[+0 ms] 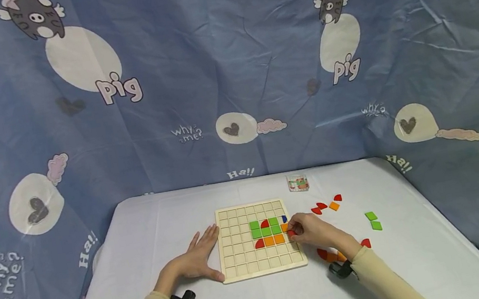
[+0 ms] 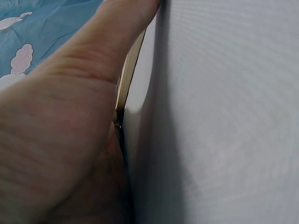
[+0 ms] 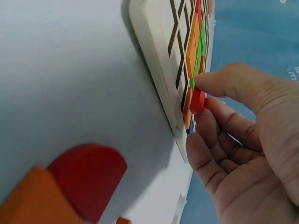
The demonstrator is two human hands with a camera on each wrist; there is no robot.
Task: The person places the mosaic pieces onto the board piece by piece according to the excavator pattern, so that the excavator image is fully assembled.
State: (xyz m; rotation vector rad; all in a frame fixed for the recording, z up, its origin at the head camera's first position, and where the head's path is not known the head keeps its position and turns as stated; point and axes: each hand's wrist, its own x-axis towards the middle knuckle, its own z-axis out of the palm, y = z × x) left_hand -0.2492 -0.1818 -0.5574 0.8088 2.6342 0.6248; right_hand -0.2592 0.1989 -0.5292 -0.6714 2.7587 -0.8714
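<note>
**Your right hand (image 1: 314, 231) pinches a red piece (image 3: 198, 101) above the right part of the board (image 1: 239, 256)**

Your right thumb and forefinger hold this red piece between their tips, close to the board's right edge; whether it touches the board, I cannot tell. Your left hand (image 1: 196, 259) is spread flat along the left edge of the board, with the thumb at the near left corner and the fingers reaching up this side.

The board is a pale grid, lying between the left and right edges of the table (image 1: 173, 209), around the middle. In its cells, toward its right edge, sit five green squares (image 1: 266, 231), two red quarter-rounds (image 1: 260, 243), three orange squares (image 1: 274, 240) and one blue tile (image 1: 284, 219).

Beyond the board, toward the table's right edge, there lie loose red and orange pieces (image 1: 334, 206), and two green pieces (image 1: 374, 220), which are the nearest to that edge. More red and orange pieces (image 1: 322, 253) lie beside your right forearm, which partly hides them. Near the far edge of the table, right of the board's far right corner, is a small patterned card (image 1: 298, 183). Behind the far edge hangs a blue printed curtain (image 1: 189, 83).
</note>
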